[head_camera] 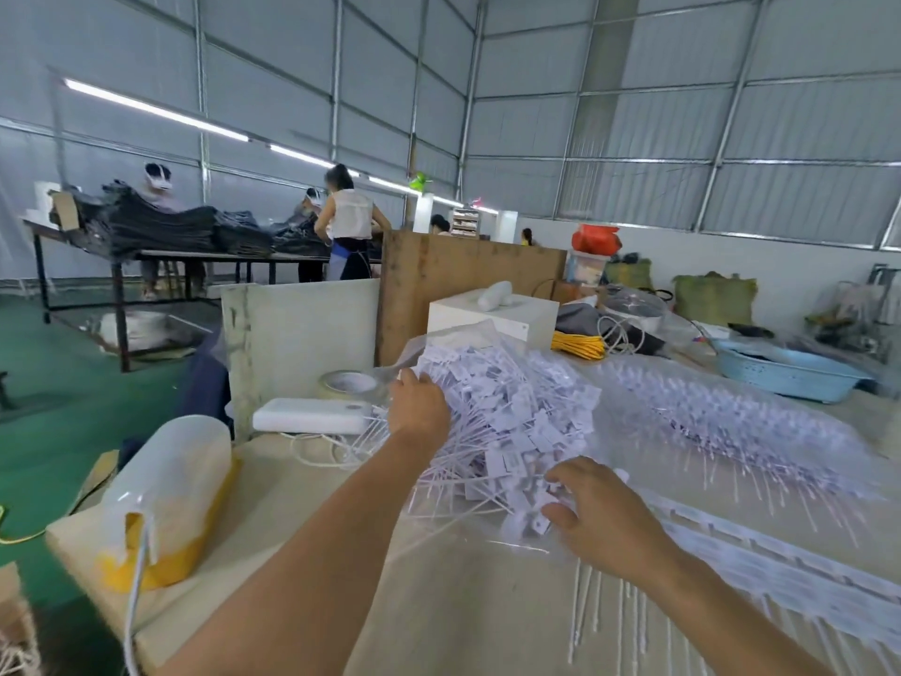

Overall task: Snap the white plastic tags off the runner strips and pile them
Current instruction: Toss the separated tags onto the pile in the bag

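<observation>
The pile of tags (507,422) lies between the hands: left hand (418,407) grips its far edge, right hand (597,514), fingers spread, touches the near edge.

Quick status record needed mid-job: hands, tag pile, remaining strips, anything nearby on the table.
left hand: on the far left edge of the pile, fingers curled into the tags
right hand: at the pile's near edge, fingers spread
tag pile: loose white tags heaped on clear plastic
runner strips: lying flat to the right
nearby: tape roll, blue basin
</observation>
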